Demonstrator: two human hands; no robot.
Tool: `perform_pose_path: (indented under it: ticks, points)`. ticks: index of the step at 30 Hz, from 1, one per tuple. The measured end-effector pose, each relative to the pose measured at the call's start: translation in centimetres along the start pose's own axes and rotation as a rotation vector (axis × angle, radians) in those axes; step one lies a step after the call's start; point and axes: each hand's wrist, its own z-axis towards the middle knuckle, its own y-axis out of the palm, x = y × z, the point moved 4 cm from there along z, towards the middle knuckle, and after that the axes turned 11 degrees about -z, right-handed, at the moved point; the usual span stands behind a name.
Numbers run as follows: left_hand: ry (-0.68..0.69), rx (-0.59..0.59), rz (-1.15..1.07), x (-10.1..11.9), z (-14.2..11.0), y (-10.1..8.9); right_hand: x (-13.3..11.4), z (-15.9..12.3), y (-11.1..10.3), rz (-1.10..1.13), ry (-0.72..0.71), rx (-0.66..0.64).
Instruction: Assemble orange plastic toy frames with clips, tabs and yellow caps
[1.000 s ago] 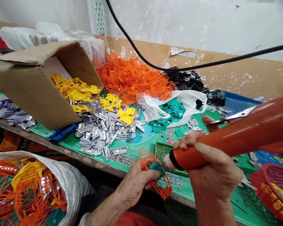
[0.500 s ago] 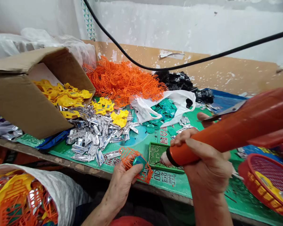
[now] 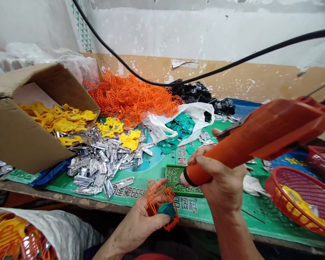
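At 7 o'clock the left hand point(image 3: 141, 221) pinches an orange plastic frame point(image 3: 152, 198) at 6 o'clock, with a teal piece point(image 3: 167, 210) inside. Just above lies a green perforated tray point(image 3: 173, 177). At 5 o'clock the right hand point(image 3: 222, 184) wraps closed around a thick orange tool point(image 3: 249, 144).

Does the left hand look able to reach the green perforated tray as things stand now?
Probably yes: the left hand sits right by the near edge of the green perforated tray, and nothing blocks the way, though it is busy holding an orange plastic frame.
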Motion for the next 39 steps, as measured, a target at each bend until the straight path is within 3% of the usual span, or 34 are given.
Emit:
perform_pose_path:
  ticks: [4, 10, 20, 39]
  points:
    - [-0.02, -0.019, -0.013, 0.3, 0.0, 0.7, 0.2, 0.1, -0.2, -0.001, 0.001, 0.021]
    - [-0.012, -0.045, 0.031, -0.1, 0.4, 1.8, -0.5, -0.2, 0.0, 0.03, -0.002, -0.055]
    - [0.021, 0.008, 0.092, -1.0, -0.2, 0.9, -0.8, -0.5, 0.1, 0.031, -0.001, -0.122]
    - [0.017, -0.078, -0.045, -1.9, 0.1, 1.1, -0.4, -0.6, -0.1, 0.053, 0.034, -0.123]
